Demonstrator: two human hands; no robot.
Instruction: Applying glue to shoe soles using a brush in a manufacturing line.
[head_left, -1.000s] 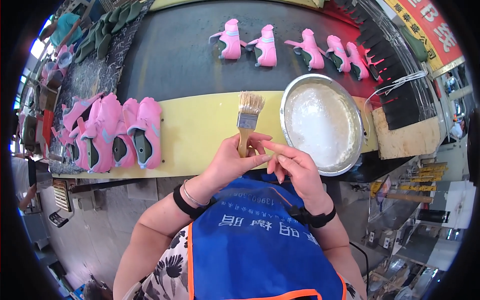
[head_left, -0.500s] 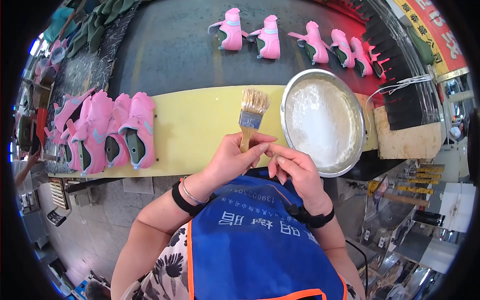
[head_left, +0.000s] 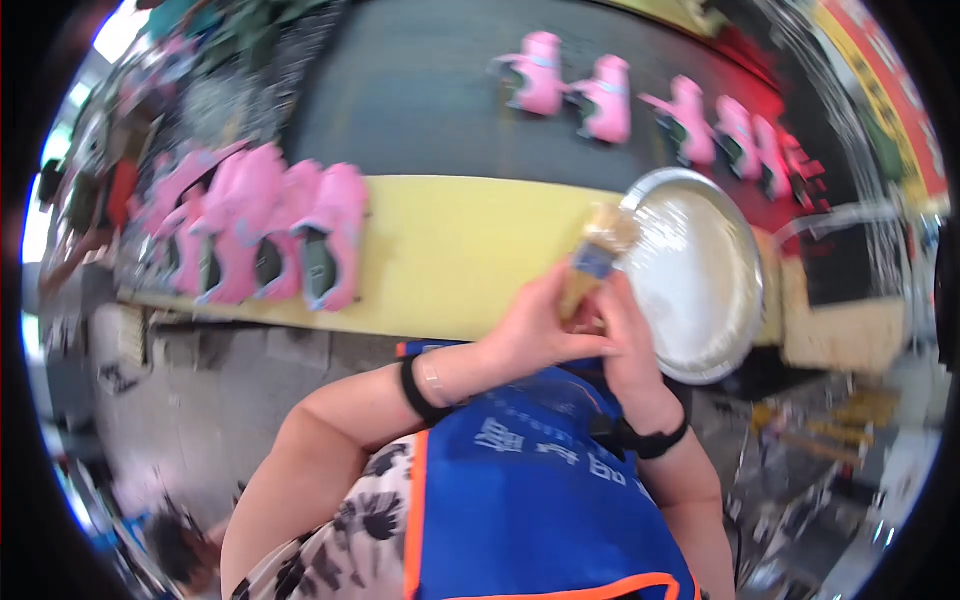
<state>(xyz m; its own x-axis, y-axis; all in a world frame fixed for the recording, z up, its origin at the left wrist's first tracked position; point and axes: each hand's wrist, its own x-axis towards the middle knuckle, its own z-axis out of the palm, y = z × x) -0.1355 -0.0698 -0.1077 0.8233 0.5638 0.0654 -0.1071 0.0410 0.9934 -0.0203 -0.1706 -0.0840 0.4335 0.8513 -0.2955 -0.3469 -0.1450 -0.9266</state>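
A flat paintbrush (head_left: 594,258) with pale bristles, a metal band and a wooden handle tilts up and to the right, its bristle end at the bowl's left rim. Closed around its handle is my left hand (head_left: 535,325). My right hand (head_left: 632,340) meets it from the other side, its fingers also pressed against the handle; blur softens the exact finger contact. Beside my right hand stands a metal bowl (head_left: 690,176) holding a white, creamy liquid. Several pink shoes (head_left: 338,225) with dark green insides are grouped on the left of the yellow board (head_left: 440,250).
Beyond the board runs a dark belt (head_left: 430,110) carrying more pink shoes (head_left: 605,100) in a spaced row, the right ones in red light. A wooden block (head_left: 845,335) lies right of the bowl. Another person (head_left: 180,550) is partly visible at lower left.
The paintbrush has moved right toward the bowl and tilted rightward. My right hand has gone from fingertip contact with my left hand to the brush handle. The whole view has shifted.
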